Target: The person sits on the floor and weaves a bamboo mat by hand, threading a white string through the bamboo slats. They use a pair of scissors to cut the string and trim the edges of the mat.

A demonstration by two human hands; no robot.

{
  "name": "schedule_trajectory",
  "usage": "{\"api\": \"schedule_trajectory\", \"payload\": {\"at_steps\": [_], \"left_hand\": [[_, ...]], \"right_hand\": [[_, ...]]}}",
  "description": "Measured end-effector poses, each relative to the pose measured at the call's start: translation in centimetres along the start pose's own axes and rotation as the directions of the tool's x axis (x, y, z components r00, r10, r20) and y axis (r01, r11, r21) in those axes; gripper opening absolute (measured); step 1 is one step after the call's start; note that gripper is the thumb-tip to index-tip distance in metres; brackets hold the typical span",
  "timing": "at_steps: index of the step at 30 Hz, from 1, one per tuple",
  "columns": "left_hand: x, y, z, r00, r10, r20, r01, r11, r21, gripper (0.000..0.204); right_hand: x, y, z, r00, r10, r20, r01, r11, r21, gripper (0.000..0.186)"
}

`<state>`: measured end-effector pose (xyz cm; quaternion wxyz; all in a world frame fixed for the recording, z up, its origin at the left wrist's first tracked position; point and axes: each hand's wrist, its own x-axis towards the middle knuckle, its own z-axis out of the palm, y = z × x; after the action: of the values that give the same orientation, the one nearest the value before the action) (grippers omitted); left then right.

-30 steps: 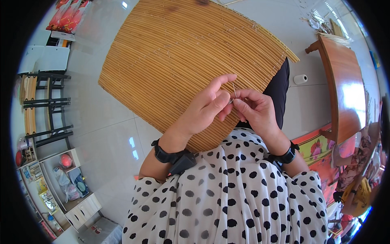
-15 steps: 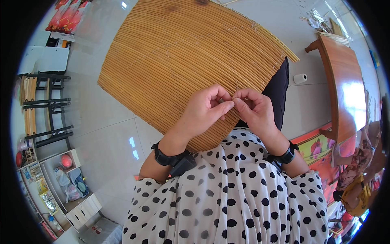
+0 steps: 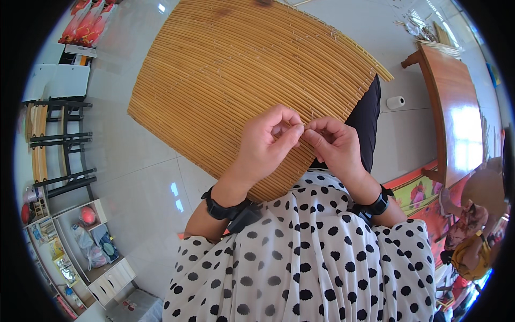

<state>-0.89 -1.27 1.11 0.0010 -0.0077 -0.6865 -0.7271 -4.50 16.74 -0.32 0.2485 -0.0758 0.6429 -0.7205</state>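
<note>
A mat of thin yellow-brown reed stalks (image 3: 214, 80), bound in rows with pale thread, lies slanted over my lap. Above its near right part my left hand (image 3: 266, 142) is closed, thumb and forefinger pinched together. My right hand (image 3: 336, 146) pinches in the same way, its fingertips almost touching those of the left. Whatever is between the fingertips is too small to make out. Short ends of thread stick up from the mat just beyond the right hand. Both wrists wear black straps.
A white spool (image 3: 395, 102) rests on the tiled floor to the right, near a brown wooden table (image 3: 456, 107). On the left are black folding frames (image 3: 64, 137) and an open shelf unit (image 3: 80, 252). Another person (image 3: 472, 241) is partly visible at the far right.
My left hand has shifted slightly up and left, and its fingertips have drawn a little away from the right hand's. The right hand stays nearly in place.
</note>
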Motion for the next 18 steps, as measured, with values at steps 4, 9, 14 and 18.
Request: {"api": "schedule_trajectory", "payload": {"at_steps": [4, 9, 14, 18], "left_hand": [[0.4, -0.9, 0.8, 0.995, 0.085, -0.057, -0.083, 0.996, 0.039, 0.006], [0.6, -0.3, 1.2, 0.991, 0.096, -0.097, -0.084, 0.988, 0.126, 0.008], [0.6, 0.0, 1.4, 0.985, 0.126, -0.115, -0.103, 0.976, 0.19, 0.009], [0.7, 0.2, 1.4, 0.984, 0.137, -0.113, -0.108, 0.966, 0.236, 0.009]], "right_hand": [[0.0, -0.3, 0.0, 1.0, -0.001, 0.022, 0.002, 0.999, -0.055, 0.01], [0.0, 0.2, 0.1, 0.999, -0.046, 0.003, 0.046, 0.995, -0.088, 0.01], [0.0, 0.0, 0.1, 1.0, -0.023, -0.005, 0.022, 0.994, -0.108, 0.009], [0.1, 0.2, 0.0, 1.0, -0.019, 0.0, 0.019, 0.993, -0.118, 0.009]]}}
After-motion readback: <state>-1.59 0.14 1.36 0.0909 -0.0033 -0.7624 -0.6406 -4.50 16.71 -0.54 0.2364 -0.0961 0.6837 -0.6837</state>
